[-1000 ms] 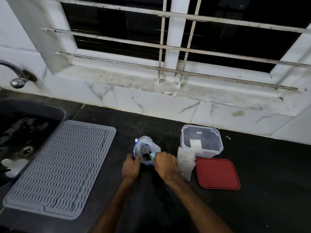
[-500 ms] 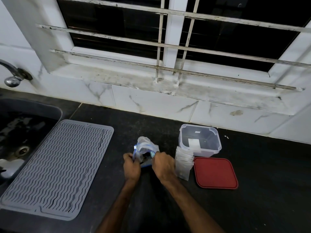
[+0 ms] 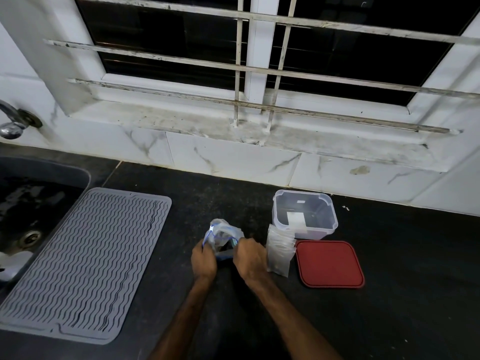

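Closer together than before, the left hand (image 3: 204, 261) and right hand (image 3: 250, 258) each pinch with curled fingers the blue-edged zip bag (image 3: 223, 233), low over the desk (image 3: 389, 307), left of the clear container (image 3: 330, 229).

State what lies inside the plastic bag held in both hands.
Something dark shows in the mouth of the plastic bag, too dim to identify. The left hand and right hand grip its blue-edged rim, covering the bag's lower part.

A home kitchen: sink (image 3: 52, 163) and tap (image 3: 11, 123) well left of the left grip (image 3: 204, 261), drying mat (image 3: 85, 255) between, food box (image 3: 305, 216) near the right grip (image 3: 250, 258).
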A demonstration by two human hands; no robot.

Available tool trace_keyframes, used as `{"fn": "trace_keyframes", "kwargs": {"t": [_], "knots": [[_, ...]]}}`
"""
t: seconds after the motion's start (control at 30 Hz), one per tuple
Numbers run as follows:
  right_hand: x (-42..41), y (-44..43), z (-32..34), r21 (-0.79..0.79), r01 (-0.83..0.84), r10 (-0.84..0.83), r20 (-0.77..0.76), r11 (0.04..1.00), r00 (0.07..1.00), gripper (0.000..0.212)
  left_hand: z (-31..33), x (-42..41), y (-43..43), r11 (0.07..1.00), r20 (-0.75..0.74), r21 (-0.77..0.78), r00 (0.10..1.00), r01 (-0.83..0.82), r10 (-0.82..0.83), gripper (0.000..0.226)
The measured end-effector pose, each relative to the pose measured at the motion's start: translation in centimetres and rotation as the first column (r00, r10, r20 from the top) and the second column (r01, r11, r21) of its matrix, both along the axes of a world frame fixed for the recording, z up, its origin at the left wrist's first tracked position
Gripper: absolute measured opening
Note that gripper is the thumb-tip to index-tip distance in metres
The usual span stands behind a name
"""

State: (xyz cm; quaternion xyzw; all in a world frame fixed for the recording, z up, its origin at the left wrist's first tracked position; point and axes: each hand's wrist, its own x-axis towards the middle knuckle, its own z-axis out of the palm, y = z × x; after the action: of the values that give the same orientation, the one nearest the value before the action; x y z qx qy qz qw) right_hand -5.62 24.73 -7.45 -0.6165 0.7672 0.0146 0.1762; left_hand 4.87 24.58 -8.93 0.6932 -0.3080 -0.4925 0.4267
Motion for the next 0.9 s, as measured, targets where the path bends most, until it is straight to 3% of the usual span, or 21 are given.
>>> {"fn": "trace_keyframes", "kwargs": {"t": [0.2, 0.43, 0.67, 0.9], "knots": [[-0.4, 0.5, -1.2, -0.044, 0.108, -0.1, 0.163, 0.993, 0.982, 0.026, -5.6, 0.3, -1.4, 0.995, -0.209, 0.09, 0.977, -0.029, 0.047, 0.041], [-2.1, 0.5, -2.3, 0.069, 0.293, -0.285, 0.523, 0.954, 0.803, 0.028, 1.0, -0.4, -1.1, 0.988, -0.298, 0.15, 0.952, -0.024, 0.069, 0.03], [-2.7, 0.4, -3.6, 0.132, 0.368, -0.366, 0.621, 0.921, 0.693, 0.031, 1.3, 0.0, -1.6, 0.992, -0.282, 0.127, 0.958, -0.01, 0.045, 0.028], [-3.0, 0.7, -3.0, 0.107, 0.274, -0.28, 0.613, 0.956, 0.739, 0.027, -0.3, 0.7, -2.1, 0.993, -0.138, 0.08, 0.986, -0.086, 0.096, 0.017]]}}
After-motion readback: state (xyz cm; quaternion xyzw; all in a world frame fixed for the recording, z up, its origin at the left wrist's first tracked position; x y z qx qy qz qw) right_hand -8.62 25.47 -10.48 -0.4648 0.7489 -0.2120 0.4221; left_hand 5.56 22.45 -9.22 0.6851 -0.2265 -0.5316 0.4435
